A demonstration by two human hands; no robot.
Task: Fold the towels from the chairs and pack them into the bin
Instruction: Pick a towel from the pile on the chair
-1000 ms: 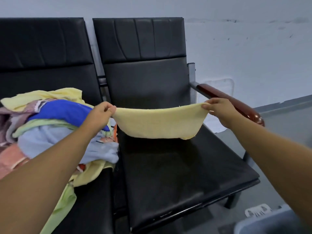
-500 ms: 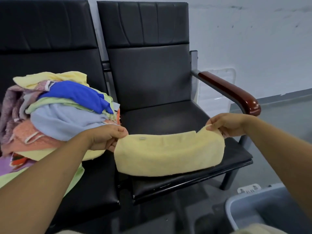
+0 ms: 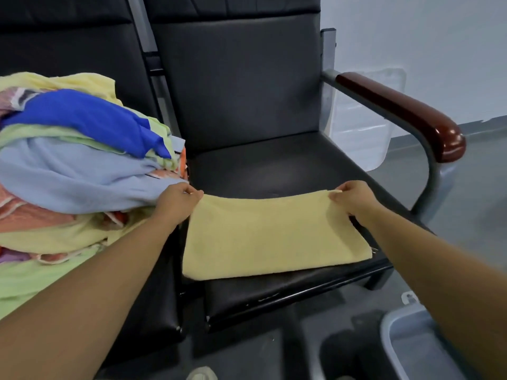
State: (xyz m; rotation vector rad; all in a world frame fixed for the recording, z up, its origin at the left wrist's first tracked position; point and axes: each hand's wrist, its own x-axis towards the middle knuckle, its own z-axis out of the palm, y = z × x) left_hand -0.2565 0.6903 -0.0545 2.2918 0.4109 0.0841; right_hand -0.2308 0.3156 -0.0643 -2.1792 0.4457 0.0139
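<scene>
A pale yellow towel [image 3: 270,234] lies flat on the front half of the right black chair seat [image 3: 288,165]. My left hand [image 3: 178,200] pinches its far left corner. My right hand [image 3: 354,198] pinches its far right corner. A heap of unfolded towels [image 3: 68,165] in blue, light blue, green, orange and yellow fills the left chair. The grey bin [image 3: 406,349] stands on the floor at the lower right, partly hidden behind my right forearm.
The right chair has a dark red armrest [image 3: 406,113] on a grey metal frame at its right side. A white wall and grey floor lie behind. A pale object [image 3: 201,374] shows at the bottom edge.
The yellow towel came down from hanging in the air between my hands and now lies spread on the right seat. Both hands lowered with it, keeping hold of the corners.
</scene>
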